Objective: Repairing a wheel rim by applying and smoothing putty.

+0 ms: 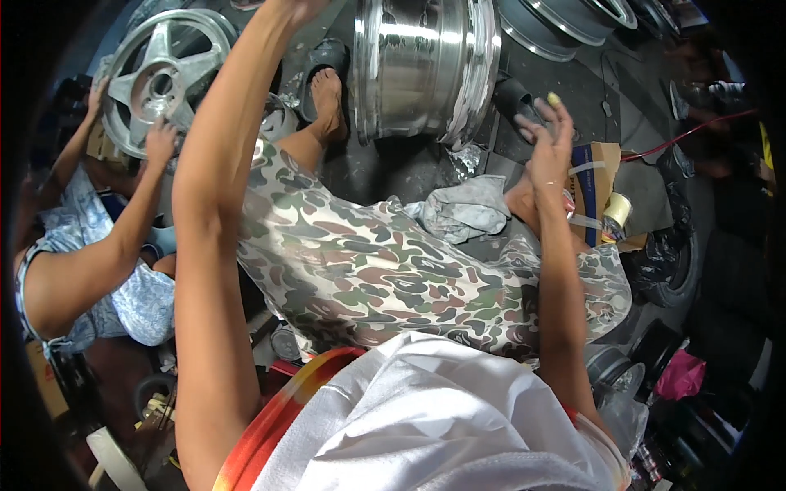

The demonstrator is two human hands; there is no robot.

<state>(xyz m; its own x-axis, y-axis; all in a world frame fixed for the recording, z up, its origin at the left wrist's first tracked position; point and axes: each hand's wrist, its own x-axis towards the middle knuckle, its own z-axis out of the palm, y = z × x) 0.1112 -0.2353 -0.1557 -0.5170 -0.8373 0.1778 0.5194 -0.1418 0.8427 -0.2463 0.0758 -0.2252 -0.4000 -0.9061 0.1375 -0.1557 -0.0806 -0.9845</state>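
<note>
Wheel rim [409, 74]; axis running left-right

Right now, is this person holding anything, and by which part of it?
The right hand looks empty, its fingers spread. The left hand is mostly cut off at the top edge, so whether it holds anything cannot be told.

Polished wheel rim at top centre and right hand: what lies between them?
In the head view, a dark slipper lies between the wheel rim and the right hand.
</note>
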